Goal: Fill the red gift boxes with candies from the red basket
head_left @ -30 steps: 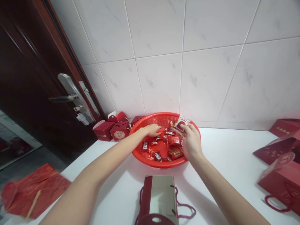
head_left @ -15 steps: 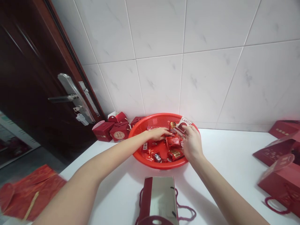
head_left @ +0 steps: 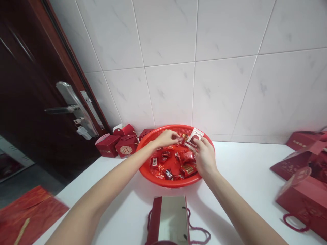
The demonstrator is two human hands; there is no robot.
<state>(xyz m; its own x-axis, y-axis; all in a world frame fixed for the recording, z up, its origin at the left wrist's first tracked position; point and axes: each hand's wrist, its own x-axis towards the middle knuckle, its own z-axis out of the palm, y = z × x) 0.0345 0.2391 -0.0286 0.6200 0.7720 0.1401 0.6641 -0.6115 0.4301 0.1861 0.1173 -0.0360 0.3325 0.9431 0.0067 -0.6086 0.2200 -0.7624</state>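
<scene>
A red plastic basket (head_left: 173, 184) holds several wrapped candies (head_left: 188, 169) in red, gold and dark wrappers. Over its far side, my left hand (head_left: 167, 138) has its fingertips pinched on a small reddish wrapped candy (head_left: 180, 140), mostly covered by the fingers. My right hand (head_left: 205, 154), at the basket's right rim, grips a white and dark-red packet (head_left: 198, 133) printed "CANDY" between thumb and fingers. In front of the basket stands an open dark-red gift box (head_left: 172, 217), its pale inside showing and a cord handle (head_left: 200, 231) lying to its right.
Several small red boxes (head_left: 126, 146) stand behind the basket's left side. Larger red gift boxes (head_left: 306, 197) are at the right. A red patterned bag (head_left: 30, 214) lies at the table's left edge. The tiled wall (head_left: 168, 95) rises behind; a dark door (head_left: 30, 85) is at left.
My left hand has lifted from the candies toward the basket's far side, fingers now pinched. My right hand still grips the packet, now showing more upright. The view has shifted slightly.
</scene>
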